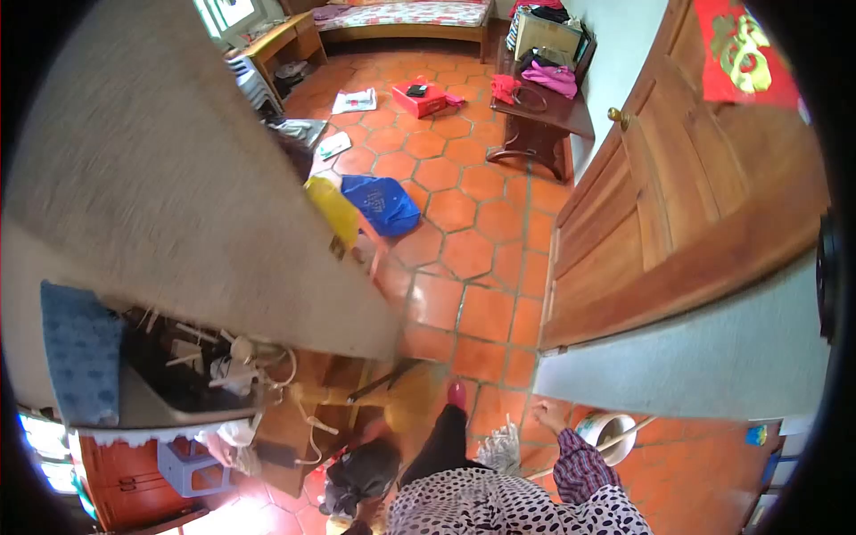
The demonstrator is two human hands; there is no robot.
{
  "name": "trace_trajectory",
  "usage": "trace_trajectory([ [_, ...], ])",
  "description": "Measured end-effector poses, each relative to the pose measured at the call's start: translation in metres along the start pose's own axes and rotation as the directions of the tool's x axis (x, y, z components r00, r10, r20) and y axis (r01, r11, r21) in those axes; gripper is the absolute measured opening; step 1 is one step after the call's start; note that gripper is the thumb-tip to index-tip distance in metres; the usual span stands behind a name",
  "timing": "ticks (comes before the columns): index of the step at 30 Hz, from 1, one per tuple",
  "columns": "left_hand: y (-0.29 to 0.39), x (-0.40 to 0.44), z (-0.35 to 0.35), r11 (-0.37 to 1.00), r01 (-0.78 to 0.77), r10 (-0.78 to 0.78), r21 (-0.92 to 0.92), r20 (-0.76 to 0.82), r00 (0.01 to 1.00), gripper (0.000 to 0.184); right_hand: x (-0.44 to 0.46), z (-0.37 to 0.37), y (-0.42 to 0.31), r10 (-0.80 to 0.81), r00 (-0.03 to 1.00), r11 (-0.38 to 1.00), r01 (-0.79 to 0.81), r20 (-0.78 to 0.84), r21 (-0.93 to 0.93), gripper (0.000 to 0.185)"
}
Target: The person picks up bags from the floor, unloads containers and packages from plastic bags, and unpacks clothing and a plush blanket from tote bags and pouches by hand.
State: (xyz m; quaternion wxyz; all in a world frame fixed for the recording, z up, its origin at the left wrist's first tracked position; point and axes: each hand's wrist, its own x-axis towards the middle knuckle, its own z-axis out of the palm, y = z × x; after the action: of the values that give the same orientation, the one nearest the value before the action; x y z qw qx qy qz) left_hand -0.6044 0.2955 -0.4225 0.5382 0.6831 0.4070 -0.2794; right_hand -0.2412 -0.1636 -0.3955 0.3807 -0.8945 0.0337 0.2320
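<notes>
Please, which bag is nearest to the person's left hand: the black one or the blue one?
The black bag, close by the left hand at the picture's bottom; the blue bag lies farther ahead on the tiled floor.

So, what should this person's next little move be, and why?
Probably a short step straight ahead, swinging wide of the mop. Its pale strands lie just beside the dark trouser leg, while the floor tiles ahead of the pink shoe look bare. The left hand seems to be at the dark bag, so a clear path would help.
</notes>
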Motion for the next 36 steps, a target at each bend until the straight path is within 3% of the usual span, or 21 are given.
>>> trace_trajectory([
  [2,0.047,0.019,0.007,1.0,0.011,-0.011,-0.011,0.002,1.0,0.019,0.008,-0.037,0.026,0.004,0.997,1.0,-0.006,-0.071,-0.02,0.016],
  [5,0.123,0.061,0.004,0.998,-0.052,0.053,-0.027,0.012,0.999,0.015,0.005,-0.069,0.016,0.281,0.94,0.959,-0.284,-0.191,0.013,0.015],
  [7,0.182,0.094,0.006,0.995,-0.084,0.086,-0.054,0.037,0.996,0.013,0.004,-0.095,0.004,0.561,0.822,0.827,-0.554,-0.095,0.098,0.012],
  [10,0.276,0.138,0.014,0.991,-0.089,0.095,-0.098,0.06,0.994,0.009,0.023,-0.118,0.016,0.645,0.727,0.531,-0.648,0.235,0.545,0.01],
  [11,0.307,0.147,0.014,0.992,-0.068,0.075,-0.106,0.064,0.995,0.008,0.036,-0.12,0.021,0.651,0.722,0.539,-0.657,0.234,0.528,0.01],
  [13,0.363,0.165,0.02,0.994,-0.004,0.011,-0.112,0.065,0.998,0.007,0.076,-0.122,0.022,0.557,0.801,0.563,-0.559,0.22,0.608,0.012],
  [15,0.403,0.189,0.028,0.991,0.027,-0.021,-0.132,0.046,0.999,0.006,0.138,-0.139,0.009,0.493,0.8,0.701,-0.599,0.343,0.388,0.015],
  [17,0.439,0.212,0.031,0.892,0.038,-0.08,-0.451,-0.075,0.994,0.011,0.197,-0.142,0.005,0.432,0.77,0.651,-0.627,0.47,0.428,0.015],
  [18,0.431,0.241,0.02,0.945,-0.124,0.151,-0.303,0.066,0.986,0.018,0.245,-0.145,0.004,0.387,0.764,0.627,-0.629,0.516,0.46,0.018],
  [19,0.46,0.247,0.025,0.8,0.216,-0.233,-0.56,0.042,0.972,0.028,0.308,-0.147,0.012,0.381,0.773,0.623,-0.62,0.507,0.477,0.018],
  [21,0.458,0.284,0.016,0.854,0.185,-0.216,-0.487,-0.008,0.976,0.031,0.392,-0.136,0.029,0.067,0.799,0.334,-0.583,0.598,0.741,0.019],
  [22,0.489,0.28,0.004,0.863,0.196,-0.223,-0.466,-0.004,0.975,0.031,0.411,-0.175,-0.119,0.53,0.815,0.702,-0.577,0.235,0.417,0.016],
  [23,0.533,0.269,0.0,0.81,0.23,-0.29,-0.539,-0.028,0.957,0.03,0.453,-0.172,-0.127,0.171,0.985,0.929,-0.167,0.016,0.331,0.012],
  [24,0.577,0.258,0.002,0.74,0.259,-0.364,-0.621,-0.045,0.93,0.029,0.502,-0.193,-0.161,0.091,0.992,0.991,-0.099,0.082,0.092,0.008],
  [27,0.611,0.283,-0.004,0.714,0.127,-0.261,-0.688,-0.093,0.961,0.02,0.614,-0.232,-0.275,-0.188,0.964,0.981,0.194,-0.189,0.014,0.024],
  [28,0.625,0.298,-0.002,0.754,0.106,-0.217,-0.648,-0.094,0.972,0.015,0.631,-0.263,-0.354,0.033,0.991,0.992,-0.049,-0.131,-0.12,0.03],
  [29,0.628,0.301,-0.008,0.785,0.09,-0.199,-0.613,-0.112,0.974,0.011,0.697,-0.253,-0.318,-0.167,0.972,0.986,0.166,-0.163,-0.02,0.037],
  [31,0.633,0.308,-0.011,0.93,-0.266,0.235,-0.253,-0.146,0.961,0.007,0.774,-0.269,-0.344,-0.273,0.93,0.959,0.283,-0.246,0.007,0.053],
  [32,0.684,0.305,-0.013,0.811,0.119,-0.219,-0.573,-0.109,0.97,0.01,0.781,-0.297,-0.404,-0.321,0.923,0.941,0.286,-0.212,-0.179,0.058],
  [33,0.674,0.324,-0.012,0.753,0.229,-0.354,-0.617,-0.087,0.931,0.022,0.818,-0.311,-0.412,-0.428,0.884,0.867,0.343,-0.187,-0.363,0.062],
  [36,0.726,0.335,-0.031,0.8,0.251,-0.38,-0.545,-0.136,0.915,0.022,0.898,-0.334,-0.428,-0.446,0.851,0.829,0.275,-0.278,-0.488,0.066],
])
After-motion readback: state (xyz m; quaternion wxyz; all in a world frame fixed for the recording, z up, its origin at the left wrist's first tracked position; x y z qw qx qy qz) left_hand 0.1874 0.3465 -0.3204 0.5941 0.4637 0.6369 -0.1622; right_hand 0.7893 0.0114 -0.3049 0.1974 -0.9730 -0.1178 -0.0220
